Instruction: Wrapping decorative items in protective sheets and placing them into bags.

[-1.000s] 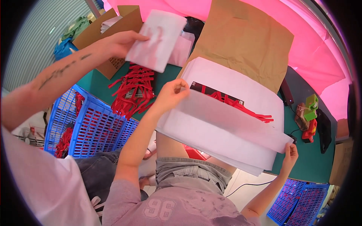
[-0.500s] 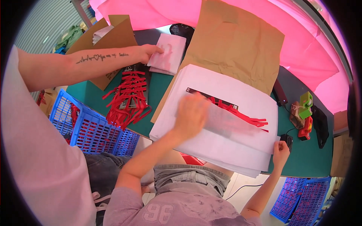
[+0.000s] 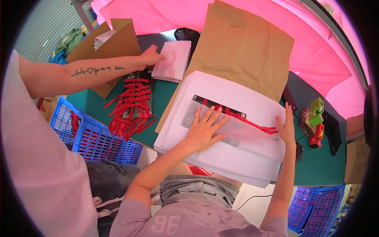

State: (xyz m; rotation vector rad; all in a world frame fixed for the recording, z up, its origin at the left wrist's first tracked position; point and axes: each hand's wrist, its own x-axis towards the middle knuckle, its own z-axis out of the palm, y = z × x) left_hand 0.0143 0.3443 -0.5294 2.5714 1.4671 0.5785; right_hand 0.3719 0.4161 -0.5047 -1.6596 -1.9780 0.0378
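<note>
My left hand (image 3: 203, 130) lies flat with spread fingers on a thin white sheet (image 3: 241, 136) that is folded up from the near side. Under this sheet is a black card strip (image 3: 201, 98) with red ribbons (image 3: 268, 129). The strip's top edge and the ribbon ends show; the rest is covered and only faintly visible. All of it rests on a stack of large white paper (image 3: 260, 91). My right hand (image 3: 287, 124) is open at the stack's right edge, fingers pointing up, holding nothing.
At left a co-worker's hand (image 3: 152, 56) is beside folded white packets (image 3: 171, 59). Near them are black cards with red ribbons (image 3: 132, 104) and a cardboard box (image 3: 118, 47). Brown paper (image 3: 248, 47) lies behind the stack. A green tape dispenser (image 3: 317, 110) stands right; blue crates (image 3: 98, 136) stand below.
My left hand has flattened on the folded sheet. My right hand has moved up from the lower right corner and opened its fingers. The co-worker's hand has drawn away from the packets.
</note>
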